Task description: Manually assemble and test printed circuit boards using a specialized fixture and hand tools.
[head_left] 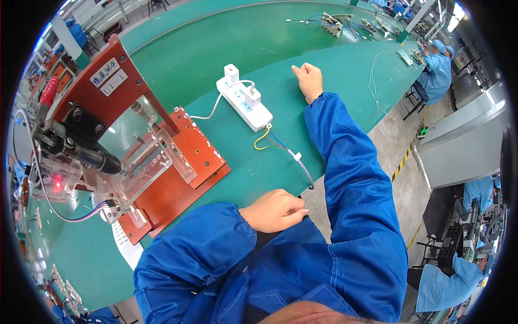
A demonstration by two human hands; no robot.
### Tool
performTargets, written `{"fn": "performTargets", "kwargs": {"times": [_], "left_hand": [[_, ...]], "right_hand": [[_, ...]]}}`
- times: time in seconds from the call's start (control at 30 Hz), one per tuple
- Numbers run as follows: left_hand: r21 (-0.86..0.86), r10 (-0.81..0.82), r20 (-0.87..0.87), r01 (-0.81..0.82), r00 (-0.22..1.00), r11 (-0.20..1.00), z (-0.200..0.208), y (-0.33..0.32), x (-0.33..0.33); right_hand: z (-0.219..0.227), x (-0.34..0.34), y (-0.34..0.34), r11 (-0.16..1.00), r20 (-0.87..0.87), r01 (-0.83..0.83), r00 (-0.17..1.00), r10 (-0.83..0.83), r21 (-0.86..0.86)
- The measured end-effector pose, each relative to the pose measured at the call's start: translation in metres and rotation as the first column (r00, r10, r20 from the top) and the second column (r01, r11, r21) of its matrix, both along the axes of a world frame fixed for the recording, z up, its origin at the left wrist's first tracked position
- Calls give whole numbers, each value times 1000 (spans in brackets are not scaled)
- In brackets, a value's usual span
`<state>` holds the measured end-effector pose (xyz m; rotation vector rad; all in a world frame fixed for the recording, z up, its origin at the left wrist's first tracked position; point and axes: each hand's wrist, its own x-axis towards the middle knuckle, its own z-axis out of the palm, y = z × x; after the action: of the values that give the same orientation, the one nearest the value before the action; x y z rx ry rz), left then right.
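My left hand (277,210) is curled into a loose fist in front of my chest, by the near edge of the green bench, thumb against the bent forefinger. Nothing shows in it. Farther out, my right hand (309,82) rests as a fist on the bench top, its forearm stretched forward; no object is visible in it. Between the hands and a little left lies a white power strip (254,113) with a white charger (252,96) plugged in. To the left stands an orange-red test fixture (199,146) with a clear plastic plate (151,170) and a black clamp (89,154).
A grey cable (305,168) runs from the strip over the bench edge, its coloured wires exposed. Circuit boards (332,24) with wires lie at the far side. A thin white wire (372,81) lies at the right. People in blue (436,73) sit at the right.
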<state>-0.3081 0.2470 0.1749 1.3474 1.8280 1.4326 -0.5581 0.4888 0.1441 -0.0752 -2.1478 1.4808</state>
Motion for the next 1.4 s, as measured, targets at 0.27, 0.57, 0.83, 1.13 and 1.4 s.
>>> {"fn": "performTargets", "kwargs": {"times": [0.27,0.57,0.83,1.13,1.4], "left_hand": [[6,-5,-4,5,1000,1000,1,3,-4],[8,-2,-1,2,1000,1000,-2,2,0],[33,-8,-7,8,1000,999,-2,3,-2],[-32,-19,-5,19,1000,999,0,1,0],[33,-10,-24,10,1000,999,-4,3,-5]], "right_hand": [[1,-2,5,1000,16,10,1000,-11,2],[-1,0,1,1000,3,5,1000,-5,-4],[-1,-2,6,1000,10,8,1000,-8,19],[-2,-1,3,1000,26,10,1000,-10,1],[-1,-5,5,1000,20,3,1000,-4,20]]}}
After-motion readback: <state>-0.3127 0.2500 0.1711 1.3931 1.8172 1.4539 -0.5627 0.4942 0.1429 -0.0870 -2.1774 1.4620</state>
